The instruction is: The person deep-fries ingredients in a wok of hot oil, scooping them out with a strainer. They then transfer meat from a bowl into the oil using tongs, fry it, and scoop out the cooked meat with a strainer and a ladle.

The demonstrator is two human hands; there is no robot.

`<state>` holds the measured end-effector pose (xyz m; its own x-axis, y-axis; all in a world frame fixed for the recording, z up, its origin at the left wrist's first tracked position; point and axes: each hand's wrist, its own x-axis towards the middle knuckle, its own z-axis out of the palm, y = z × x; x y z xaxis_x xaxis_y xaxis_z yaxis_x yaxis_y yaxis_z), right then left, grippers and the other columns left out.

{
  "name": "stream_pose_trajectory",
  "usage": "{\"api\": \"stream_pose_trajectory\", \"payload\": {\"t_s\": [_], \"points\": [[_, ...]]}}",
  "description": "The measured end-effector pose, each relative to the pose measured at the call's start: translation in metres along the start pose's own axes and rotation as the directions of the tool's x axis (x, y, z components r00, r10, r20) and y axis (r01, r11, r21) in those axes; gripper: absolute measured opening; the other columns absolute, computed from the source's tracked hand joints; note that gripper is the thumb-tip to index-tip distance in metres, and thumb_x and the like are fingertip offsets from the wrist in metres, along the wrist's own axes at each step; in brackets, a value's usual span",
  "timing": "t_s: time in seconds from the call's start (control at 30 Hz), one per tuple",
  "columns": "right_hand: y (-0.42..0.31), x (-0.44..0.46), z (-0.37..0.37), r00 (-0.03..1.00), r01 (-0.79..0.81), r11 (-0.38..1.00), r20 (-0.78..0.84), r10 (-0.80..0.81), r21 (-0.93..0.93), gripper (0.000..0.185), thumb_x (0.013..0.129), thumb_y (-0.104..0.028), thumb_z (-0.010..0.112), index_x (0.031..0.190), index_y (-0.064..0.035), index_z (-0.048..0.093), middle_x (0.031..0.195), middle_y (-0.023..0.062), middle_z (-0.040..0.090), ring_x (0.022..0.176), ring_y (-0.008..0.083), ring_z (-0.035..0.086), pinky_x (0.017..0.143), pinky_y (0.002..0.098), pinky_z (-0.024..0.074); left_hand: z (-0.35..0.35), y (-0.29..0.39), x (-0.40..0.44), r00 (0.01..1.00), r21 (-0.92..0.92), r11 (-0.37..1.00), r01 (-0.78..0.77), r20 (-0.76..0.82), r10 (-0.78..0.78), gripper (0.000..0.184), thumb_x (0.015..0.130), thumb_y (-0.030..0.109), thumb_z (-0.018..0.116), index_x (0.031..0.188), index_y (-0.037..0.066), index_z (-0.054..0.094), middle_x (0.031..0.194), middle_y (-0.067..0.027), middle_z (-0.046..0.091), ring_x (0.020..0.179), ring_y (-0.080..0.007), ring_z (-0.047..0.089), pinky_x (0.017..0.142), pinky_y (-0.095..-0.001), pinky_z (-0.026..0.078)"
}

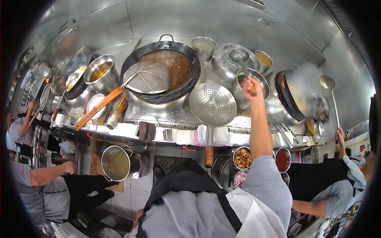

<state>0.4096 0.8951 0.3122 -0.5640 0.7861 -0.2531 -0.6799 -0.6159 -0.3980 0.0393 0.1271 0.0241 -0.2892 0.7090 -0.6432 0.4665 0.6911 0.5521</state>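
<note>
My right hand (253, 89) is stretched forward, closed around the wooden handle of a ladle (239, 56). The ladle's bowl is above a round metal vessel at the back of the stove, and my fist is over a steel pot (263, 80). A bit of skin that looks like my left arm or hand (137, 220) shows low beside my hip, its fingers hidden. To the left, a big black wok (131, 54) holds brown liquid, with a wire-braced skimmer (147, 77) resting across it. Nearer me lies a perforated strainer (213, 104), its wooden handle pointing towards me.
Steam rises from a wok (303, 95) at right, where a co-worker (317, 182) holds a long ladle (328, 83). Another person (43, 194) stands at left by a tall pot (115, 163). Containers of browned pieces (242, 158) and red sauce (282, 159) sit below the stove edge.
</note>
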Motion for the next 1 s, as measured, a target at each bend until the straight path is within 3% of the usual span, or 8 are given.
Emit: {"api": "stream_pose_trajectory", "payload": {"t_s": [0.07, 0.1, 0.17, 0.37, 0.47, 0.53, 0.67, 1.0], "points": [[0.000, -0.025, 0.000, 0.995, 0.024, 0.958, -0.087, -0.051, -0.287, 0.015, 0.089, -0.012, 0.061, 0.080, -0.0075, 0.049, 0.063, 0.0006, 0.050, 0.046, 0.0092, 0.046, 0.038, 0.0220, 0.0378, -0.013, 0.001, 0.016, 0.982, 0.117, 0.975, -0.186, 0.026, 0.185, 0.049, 0.087, 0.036, 0.058, 0.125, 0.004, 0.057, 0.122, -0.0194, 0.059, 0.111, -0.0346, 0.056, 0.098, -0.0392, 0.044], [0.005, -0.040, 0.007, 0.976, 0.090, 0.887, -0.137, -0.170, -0.452, 0.014, 0.089, -0.011, 0.060, 0.083, -0.0067, 0.049, 0.063, 0.0008, 0.050, 0.045, 0.0086, 0.045, 0.037, 0.0218, 0.0367, -0.018, 0.009, 0.021, 0.993, -0.138, 0.985, 0.107, 0.069, -0.098, 0.039, 0.085, 0.032, 0.060, 0.115, 0.007, 0.058, 0.105, -0.0136, 0.058, 0.094, -0.0286, 0.055, 0.082, -0.0379, 0.043], [0.013, -0.064, 0.030, 0.896, 0.117, 0.688, -0.222, -0.384, -0.716, 0.011, 0.089, -0.010, 0.059, 0.087, -0.0077, 0.048, 0.062, 0.0012, 0.050, 0.043, 0.0087, 0.045, 0.034, 0.0238, 0.0353, -0.030, 0.033, 0.032, 0.758, -0.671, 0.503, 0.545, 0.137, -0.638, 0.018, 0.082, 0.023, 0.063, 0.095, 0.011, 0.061, 0.070, -0.0018, 0.055, 0.059, -0.0165, 0.054, 0.049, -0.0353, 0.041], [-0.024, -0.014, 0.035, 0.857, 0.050, 0.215, -0.068, -0.510, -0.975, 0.013, 0.086, -0.010, 0.060, 0.081, -0.0062, 0.050, 0.060, 0.0014, 0.049, 0.043, 0.0105, 0.048, 0.035, 0.0272, 0.0396, -0.039, 0.088, 0.103, 0.953, -0.566, 0.778, 0.273, 0.048, -0.300, 0.022, 0.083, 0.019, 0.063, 0.101, 0.006, 0.063, 0.072, -0.0036, 0.059, 0.056, -0.0152, 0.054, 0.048, -0.0335, 0.043], [-0.029, 0.029, 0.034, 0.834, -0.095, 0.259, -0.219, -0.506, -0.961, 0.015, 0.086, -0.010, 0.060, 0.076, -0.0060, 0.049, 0.060, 0.0012, 0.049, 0.044, 0.0104, 0.048, 0.036, 0.0264, 0.0401, -0.034, 0.118, 0.137, 0.990, -0.367, 0.926, -0.085, -0.137, 0.037, 0.032, 0.083, 0.019, 0.063, 0.110, 0.003, 0.064, 0.076, -0.0059, 0.063, 0.060, -0.0153, 0.057, 0.051, -0.0316, 0.046], [-0.023, 0.037, 0.040, 0.840, -0.054, 0.513, -0.317, -0.441, -0.857, 0.016, 0.086, -0.009, 0.059, 0.075, -0.0058, 0.049, 0.059, 0.0011, 0.049, 0.045, 0.0105, 0.049, 0.038, 0.0248, 0.0407, -0.026, 0.122, 0.147, 0.982, -0.374, 0.918, -0.134, -0.175, 0.072, 0.034, 0.083, 0.020, 0.064, 0.112, 0.002, 0.064, 0.078, -0.0077, 0.064, 0.065, -0.0161, 0.059, 0.056, -0.0308, 0.047], [-0.016, 0.035, 0.040, 0.960, 0.115, 0.972, -0.228, -0.161, -0.203, 0.018, 0.088, -0.008, 0.057, 0.072, -0.0055, 0.048, 0.058, 0.0006, 0.047, 0.046, 0.0105, 0.048, 0.041, 0.0216, 0.0407, -0.036, 0.130, 0.116, 0.983, -0.552, 0.828, 0.102, -0.074, -0.171, 0.033, 0.083, 0.023, 0.065, 0.109, 0.002, 0.066, 0.082, -0.0106, 0.067, 0.075, -0.0191, 0.063, 0.065, -0.0326, 0.050], [0.006, -0.043, 0.019, 0.994, 0.047, 0.987, -0.087, -0.061, -0.151, 0.020, 0.090, -0.013, 0.058, 0.074, -0.0083, 0.047, 0.061, -0.0015, 0.048, 0.045, 0.0077, 0.042, 0.038, 0.0192, 0.0347, -0.018, 0.047, 0.041, 0.939, -0.248, 0.906, 0.343, 0.110, -0.326, 0.031, 0.084, 0.025, 0.064, 0.106, 0.003, 0.067, 0.086, -0.0094, 0.067, 0.079, -0.0199, 0.063, 0.068, -0.0335, 0.050]]}}
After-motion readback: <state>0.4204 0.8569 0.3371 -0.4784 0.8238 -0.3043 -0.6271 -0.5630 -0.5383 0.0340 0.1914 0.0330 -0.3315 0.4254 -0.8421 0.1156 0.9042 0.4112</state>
